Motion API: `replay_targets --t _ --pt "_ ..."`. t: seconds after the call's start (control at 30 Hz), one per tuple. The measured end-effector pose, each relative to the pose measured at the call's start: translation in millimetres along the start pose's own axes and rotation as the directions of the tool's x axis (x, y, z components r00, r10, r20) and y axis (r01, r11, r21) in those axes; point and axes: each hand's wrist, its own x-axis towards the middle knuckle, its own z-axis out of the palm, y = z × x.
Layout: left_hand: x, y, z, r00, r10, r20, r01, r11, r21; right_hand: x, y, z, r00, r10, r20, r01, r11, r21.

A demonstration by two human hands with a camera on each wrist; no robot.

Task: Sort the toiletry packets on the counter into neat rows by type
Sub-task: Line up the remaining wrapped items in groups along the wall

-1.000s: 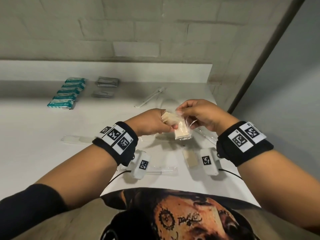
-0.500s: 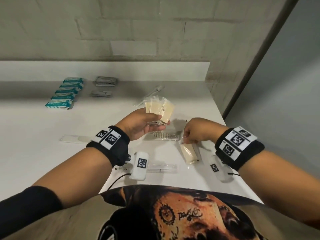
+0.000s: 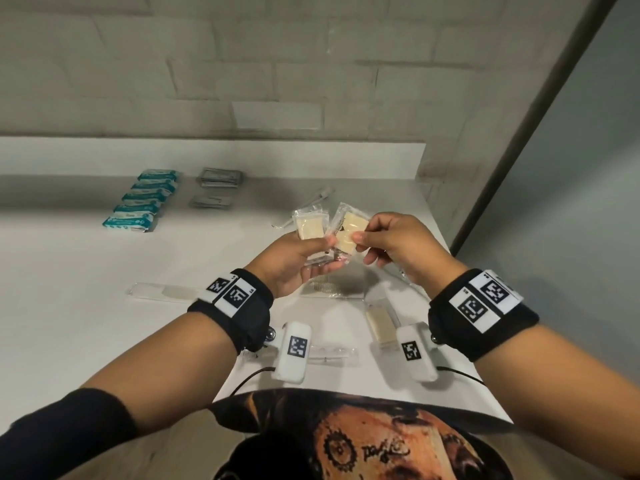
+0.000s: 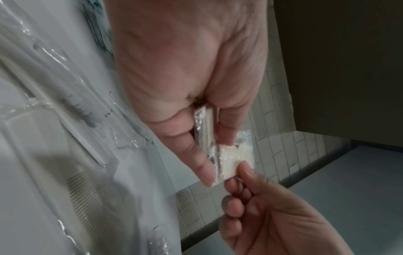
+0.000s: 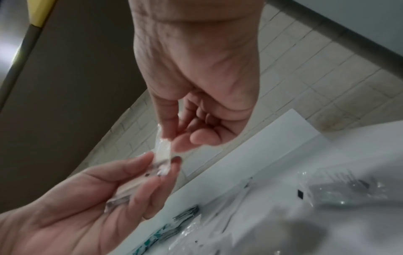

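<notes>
My left hand [image 3: 318, 255] grips a small stack of cream soap packets [image 3: 309, 227] in clear wrap, above the counter's middle. My right hand [image 3: 358, 238] pinches the edge of one cream packet [image 3: 347, 226] that leans out of that stack. In the left wrist view the left hand [image 4: 209, 155] clamps the stack [image 4: 206, 124] and the right hand [image 4: 236, 179] pinches the outer packet [image 4: 232, 157]. The right wrist view shows the right hand [image 5: 172, 143] pinching that packet [image 5: 163, 151]. One more cream packet [image 3: 380, 328] lies on the counter [image 3: 69, 271].
A row of teal packets [image 3: 142, 201] and two piles of grey sachets [image 3: 219, 176] lie at the back left. A comb packet [image 3: 332, 289], a long clear packet [image 3: 162, 292] and a toothbrush packet [image 3: 310, 202] lie around my hands. A wall [image 3: 571, 202] rises past the counter's right edge.
The right hand dropped to the cream packet on the counter, then rose back to the left hand's stack and pinched a packet there. The left hand lifted slightly.
</notes>
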Motion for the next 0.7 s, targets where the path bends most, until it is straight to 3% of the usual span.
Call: replay_targets --t 0.07,0.1,0.13,0.2,0.27,0.43,0.53,0.7 --pt "1 0 2 0.999 -0.025 -0.036 0.025 1.0 -0.014 0 2 3 0.99 -0.12 -0.072 0.122 0.992 0.021" --pt "1 1 3 0.998 -0.044 -0.043 0.042 0.998 -0.039 0 2 4 0.972 -0.211 -0.108 0.207 0.977 -0.048" --pt "2 2 3 0.998 -0.054 -0.038 0.051 0.997 -0.062 -1 3 4 0.945 -0.308 -0.115 0.284 0.941 -0.184" --pt "2 3 4 0.999 -0.027 -0.023 0.025 0.996 -0.085 -4 6 3 0.907 -0.421 0.003 0.377 0.809 -0.45" --pt "3 5 3 0.998 0.046 -0.052 -0.049 0.997 -0.054 -7 7 0 0.928 -0.358 0.106 0.363 0.799 -0.479" --pt "6 7 6 0.983 0.159 -0.091 -0.158 0.987 0.024 -8 -2 -4 0.995 -0.095 -0.023 0.09 0.986 -0.143" --pt "7 7 10 0.978 0.194 -0.078 -0.196 0.98 -0.026 -7 -2 0 0.993 0.055 0.107 -0.033 0.979 -0.202" --pt "9 6 4 0.98 0.185 -0.072 -0.184 0.983 0.016 -3 0 -2 0.994 0.101 0.036 -0.101 0.995 -0.007"
